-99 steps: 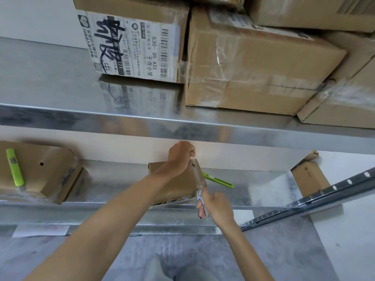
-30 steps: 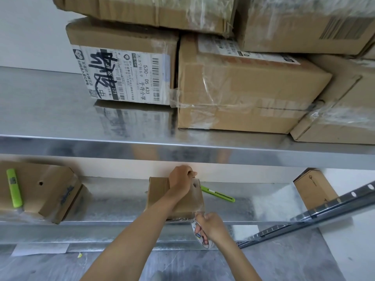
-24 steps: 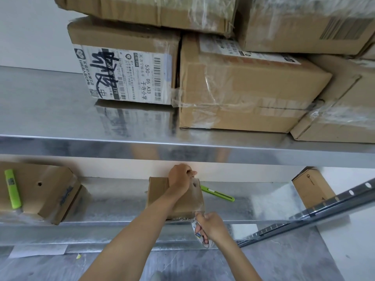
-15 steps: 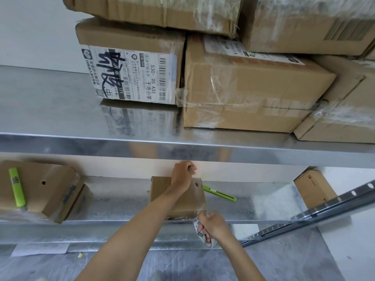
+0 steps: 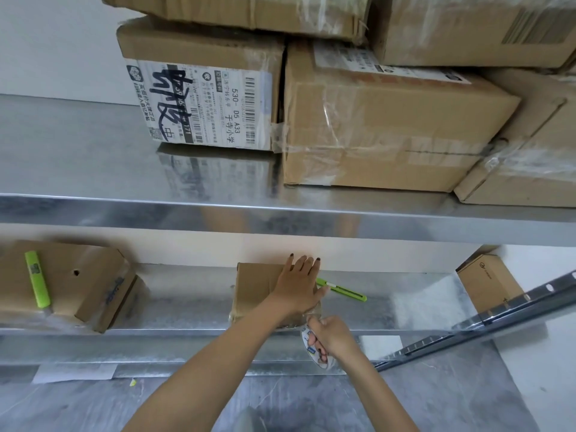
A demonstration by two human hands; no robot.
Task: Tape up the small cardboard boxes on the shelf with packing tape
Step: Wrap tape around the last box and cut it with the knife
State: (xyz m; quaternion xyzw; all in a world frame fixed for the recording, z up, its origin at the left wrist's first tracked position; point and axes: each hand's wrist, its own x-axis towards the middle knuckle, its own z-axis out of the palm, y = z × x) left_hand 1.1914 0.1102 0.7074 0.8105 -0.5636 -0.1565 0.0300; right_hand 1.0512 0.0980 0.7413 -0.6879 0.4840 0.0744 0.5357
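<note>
Nearest: right hand (image 5: 332,336), fingers curled round the packing tape roll (image 5: 323,360), held at the front lip of the lower shelf (image 5: 187,310), just below the box's near corner. Next: small cardboard box (image 5: 255,285), mid-shelf at the front edge, clear tape wrinkled over its near face. On its top: left hand (image 5: 297,291), fingers straight, palm pressing flat. Step in hand, by judgement: smoothing a laid strip, the roll pulling it taut. Next move likely calls for severing the tape; a green utility knife (image 5: 343,289) lies just beside the box, right rear. Further: second box (image 5: 78,282) at left bearing a green cutter (image 5: 37,279); third box (image 5: 489,282) far right. Above: upper shelf (image 5: 78,157) with large taped cartons (image 5: 389,129).
</note>
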